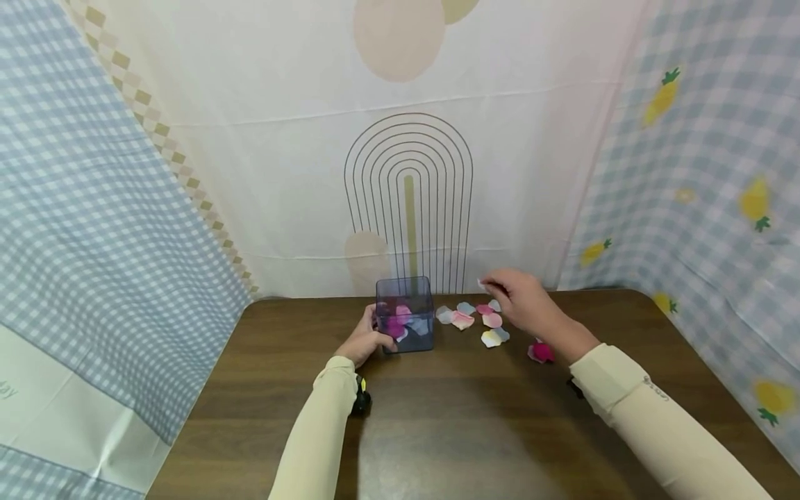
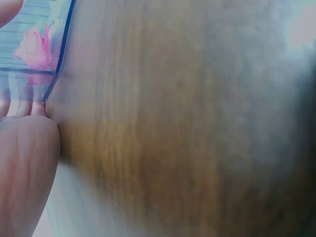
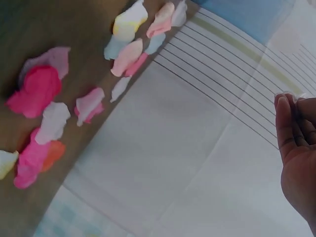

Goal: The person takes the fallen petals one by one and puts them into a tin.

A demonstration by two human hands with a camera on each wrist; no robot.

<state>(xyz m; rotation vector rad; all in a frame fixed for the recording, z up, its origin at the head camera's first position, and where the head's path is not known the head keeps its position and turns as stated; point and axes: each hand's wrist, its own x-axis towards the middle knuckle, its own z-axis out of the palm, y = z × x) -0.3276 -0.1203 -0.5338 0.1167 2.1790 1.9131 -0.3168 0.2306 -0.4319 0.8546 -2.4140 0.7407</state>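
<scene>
Dropping is risked, seemingly a petal (image 1: 480,283) being pinched tip-only by right hand (image 1: 521,300), two o'clock of box (image 1: 412,345) gripped by left hand (image 1: 364,340).

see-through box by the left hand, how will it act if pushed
The see-through box would probably slide rather than roll, given its flat sides. It looks stiff: its walls stay straight in the left hand's grip. It is likely light, since only thin petals show inside.
</scene>
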